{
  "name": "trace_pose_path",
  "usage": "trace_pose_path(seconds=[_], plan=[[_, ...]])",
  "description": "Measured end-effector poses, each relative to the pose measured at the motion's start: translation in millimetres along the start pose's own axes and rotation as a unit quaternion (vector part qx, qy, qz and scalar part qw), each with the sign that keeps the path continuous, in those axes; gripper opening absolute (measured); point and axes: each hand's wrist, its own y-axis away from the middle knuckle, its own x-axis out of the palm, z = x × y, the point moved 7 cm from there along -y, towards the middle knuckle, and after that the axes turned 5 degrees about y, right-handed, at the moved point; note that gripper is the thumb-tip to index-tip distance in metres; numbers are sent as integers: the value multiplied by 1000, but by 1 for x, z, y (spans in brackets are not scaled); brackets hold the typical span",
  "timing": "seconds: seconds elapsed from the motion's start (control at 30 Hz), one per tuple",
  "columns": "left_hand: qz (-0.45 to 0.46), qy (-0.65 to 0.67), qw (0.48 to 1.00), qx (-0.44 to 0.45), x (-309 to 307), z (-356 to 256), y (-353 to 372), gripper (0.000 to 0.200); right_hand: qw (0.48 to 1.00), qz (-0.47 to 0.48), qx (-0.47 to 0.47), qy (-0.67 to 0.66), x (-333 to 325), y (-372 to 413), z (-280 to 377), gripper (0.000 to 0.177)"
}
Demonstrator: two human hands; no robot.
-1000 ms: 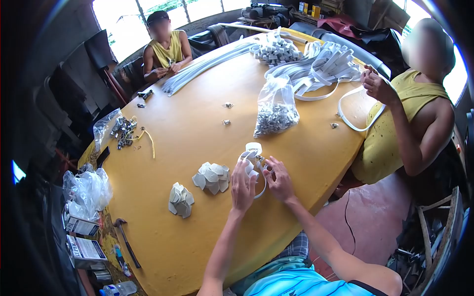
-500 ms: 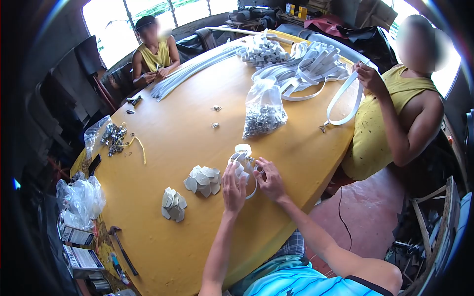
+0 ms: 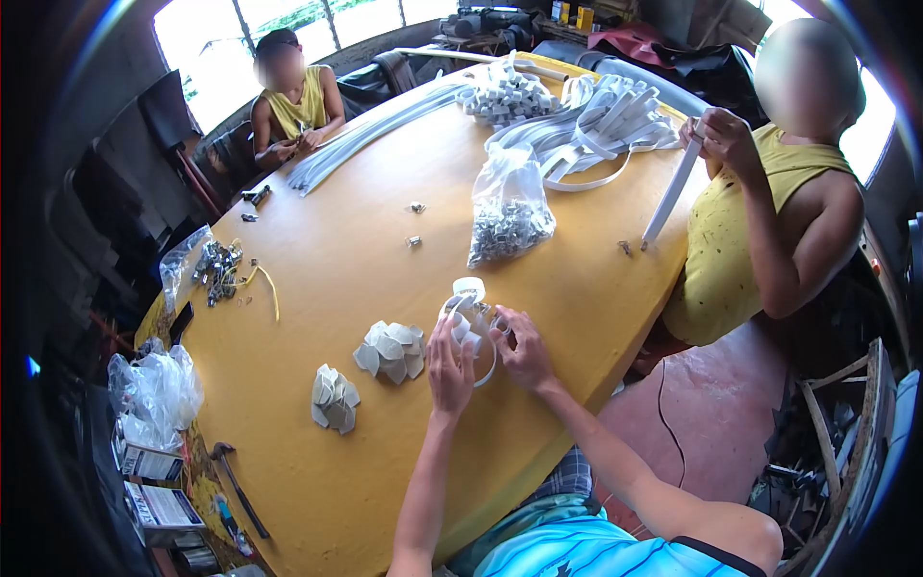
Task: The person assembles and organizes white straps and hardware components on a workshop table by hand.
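Between my two hands is a looped white strap (image 3: 468, 288), held just above the yellow table near its front edge. Small metal pieces show at the middle of the loops, partly covered by fingers. My left hand (image 3: 449, 370) is closed round the strap's left side. On the other side, my right hand (image 3: 525, 352) has its thumb and fingers pinched on the strap. To the left of my hands lie two piles of pale flat pieces, a nearer pile (image 3: 335, 399) and a farther pile (image 3: 389, 350).
A bag of small metal parts (image 3: 511, 231) stands beyond my hands, before heaped white straps (image 3: 615, 120). Along the left edge are a hammer (image 3: 240, 490), plastic bags (image 3: 159, 394) and loose metal parts (image 3: 221, 269). One person holds a strap (image 3: 673, 192) at right; another sits far left.
My hands stay almost in place on the strap. The person at right has raised and straightened their strap; a small metal piece now lies on the table beside it.
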Motion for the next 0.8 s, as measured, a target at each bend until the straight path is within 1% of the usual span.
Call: trace_pose_path(seconds=[0.1, 0.17, 0.23, 0.3, 0.37, 0.43, 0.5, 0.8], plan=[[-18, -8, 1000, -7, 2, 5, 2, 50, 999, 10, 24, -20, 0, -1, -1, 47], [-25, -12, 1000, -5, 0, 6, 3, 52, 999, 13, 21, -24, 4, 0, -4, 47], [-12, -6, 1000, 1, 1, 3, 3, 53, 999, 13, 18, -26, 4, -1, -3, 47], [-20, -10, 1000, 0, 0, 5, 4, 53, 999, 13, 40, -24, 2, 0, -4, 48], [-20, -7, 1000, 11, 1, 4, 4, 53, 999, 24, 32, -30, 4, 0, -5, 48], [-26, -14, 1000, 4, -1, 6, 4, 53, 999, 18, 33, -21, 5, 0, -7, 48], [-22, -25, 999, 23, -1, 3, 4, 50, 999, 25, 31, -20, 7, 0, -6, 48], [-36, -11, 999, 20, -3, 0, 3, 45, 999, 28, 30, -7, 4, 0, -6, 47]])
